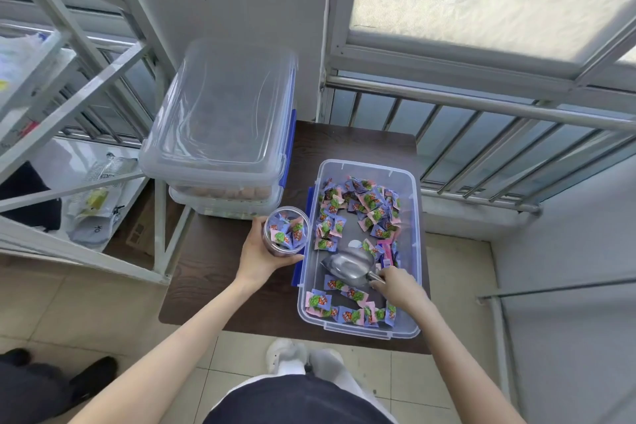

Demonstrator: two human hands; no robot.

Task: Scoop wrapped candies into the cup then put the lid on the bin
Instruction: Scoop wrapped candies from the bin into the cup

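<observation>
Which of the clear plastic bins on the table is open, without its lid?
The clear plastic bin with wrapped candies, by the right hand, is open. The stacked clear bins on the left are covered by lids.

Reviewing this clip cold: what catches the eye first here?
The open clear plastic bin on the dark table, strewn with blue-and-pink wrapped candies. The right hand holds a shiny metal scoop inside it; the left hand grips a clear cup of candies beside the bin.

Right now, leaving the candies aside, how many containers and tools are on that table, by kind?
Open bin: 1
Lidded bins, stacked: 2
Clear cup, in the left hand: 1
Metal scoop, in the right hand: 1
Total: 5
</observation>
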